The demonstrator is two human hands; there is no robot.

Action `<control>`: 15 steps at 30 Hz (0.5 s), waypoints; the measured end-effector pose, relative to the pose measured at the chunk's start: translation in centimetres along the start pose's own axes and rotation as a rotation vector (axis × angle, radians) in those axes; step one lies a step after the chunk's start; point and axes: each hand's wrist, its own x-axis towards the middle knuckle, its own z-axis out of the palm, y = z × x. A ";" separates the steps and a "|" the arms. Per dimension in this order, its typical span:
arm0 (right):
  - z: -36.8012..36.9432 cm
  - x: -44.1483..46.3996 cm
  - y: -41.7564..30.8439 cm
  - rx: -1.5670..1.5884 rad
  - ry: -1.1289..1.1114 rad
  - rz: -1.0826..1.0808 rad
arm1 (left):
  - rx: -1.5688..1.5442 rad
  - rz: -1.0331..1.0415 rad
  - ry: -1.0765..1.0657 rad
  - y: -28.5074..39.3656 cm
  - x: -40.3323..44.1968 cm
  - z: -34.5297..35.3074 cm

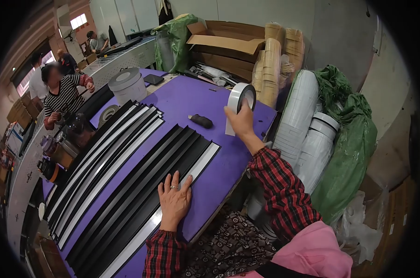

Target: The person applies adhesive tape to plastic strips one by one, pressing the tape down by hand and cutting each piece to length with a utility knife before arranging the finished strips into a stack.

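My right hand (241, 121) grips a roll of white tape (236, 95) above the far right of the purple table, with a loose end of tape hanging down. My left hand (175, 201) lies with fingers spread on the nearest of several long black strips (140, 185). A white tape band (203, 161) runs along that strip and passes under the hand. Between the strips and the roll lies a small black object (200, 121) whose kind I cannot make out. Farther left, more black strips (103, 167) carry white bands.
A grey-lidded white bucket (127, 85), a dark phone-like slab (154, 79) and another tape roll (109, 116) are on the purple table (177, 99). Wrapped rolls (299, 106) stand along the right edge, an open carton (226, 44) behind. A person in stripes (64, 95) is across the table.
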 end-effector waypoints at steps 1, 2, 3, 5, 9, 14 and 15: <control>-0.6 -1.1 -1.6 -0.067 -0.221 -0.080 | 0.004 0.009 -0.010 0.1 0.0 -0.2; -0.7 -2.4 -2.5 -0.130 -0.441 -0.164 | -0.001 0.019 0.075 0.1 0.1 -0.4; -0.5 -4.4 -2.6 -0.261 -0.614 -0.336 | -0.007 0.027 0.161 0.2 0.2 -0.5; -0.1 -8.1 -1.4 -0.446 -0.845 -0.579 | -0.070 -0.056 0.205 -0.5 -0.7 -0.3; 0.0 -7.4 2.0 -0.644 -0.748 -0.605 | 0.028 -0.269 0.233 -4.3 -6.9 -2.4; -1.8 -2.8 2.5 -0.671 -0.478 -0.524 | 0.063 -0.365 0.195 -9.3 -16.7 -7.1; -1.4 -3.1 2.7 -0.657 -0.424 -0.517 | 0.028 -0.447 0.147 -10.3 -17.5 -8.1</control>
